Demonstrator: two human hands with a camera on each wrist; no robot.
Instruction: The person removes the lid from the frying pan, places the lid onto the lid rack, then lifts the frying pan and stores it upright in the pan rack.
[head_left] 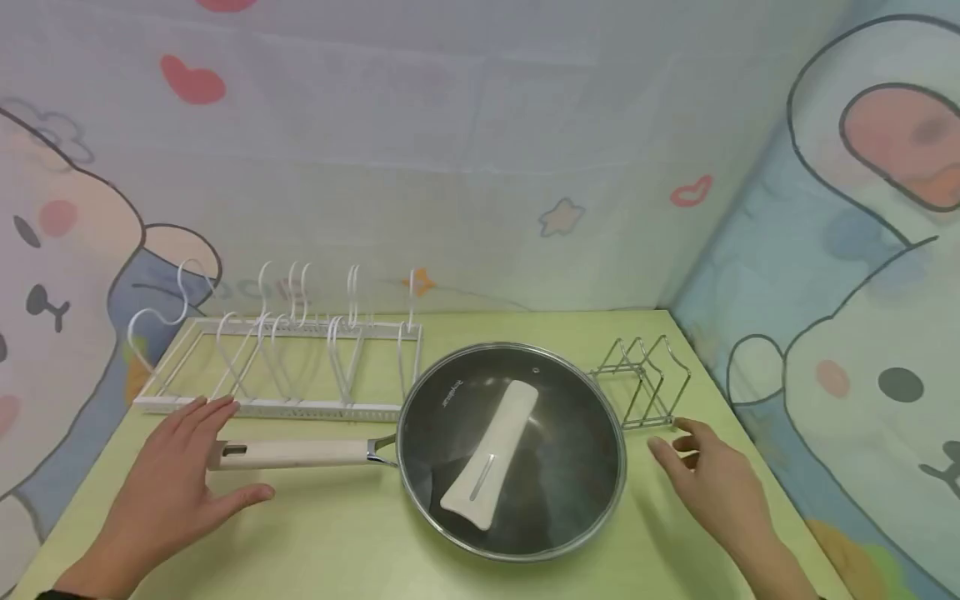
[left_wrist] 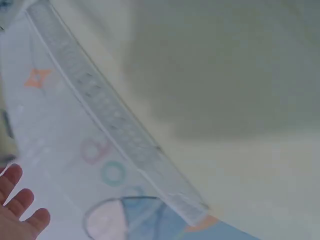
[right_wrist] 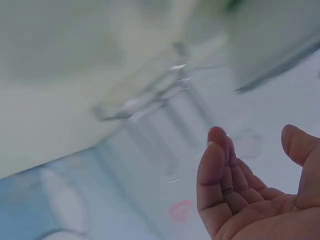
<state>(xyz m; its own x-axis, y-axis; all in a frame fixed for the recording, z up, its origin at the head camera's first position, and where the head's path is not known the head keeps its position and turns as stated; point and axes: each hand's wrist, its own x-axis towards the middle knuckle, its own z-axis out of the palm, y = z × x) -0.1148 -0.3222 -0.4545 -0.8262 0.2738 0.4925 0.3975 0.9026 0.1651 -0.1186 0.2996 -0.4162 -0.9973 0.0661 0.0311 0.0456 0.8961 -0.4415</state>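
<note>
A frying pan with a cream handle (head_left: 300,453) lies on the table, its handle toward the left. On the pan sits a dark glass lid (head_left: 577,450) with a metal rim and a long cream lid handle (head_left: 491,458). My left hand (head_left: 176,483) is by the end of the pan handle, fingers stretched and thumb apart, gripping nothing. At the pan's right, my right hand (head_left: 712,479) holds nothing, its fingers loosely bent near the front corner of a small metal wire rack (head_left: 651,423). The right wrist view shows this rack (right_wrist: 162,92) blurred beyond the fingers.
A long white rack (head_left: 277,408) with several upright curved dividers stands behind the pan handle at the left. Printed cloth (head_left: 480,167) closes off the back and both sides of the green table (head_left: 330,533).
</note>
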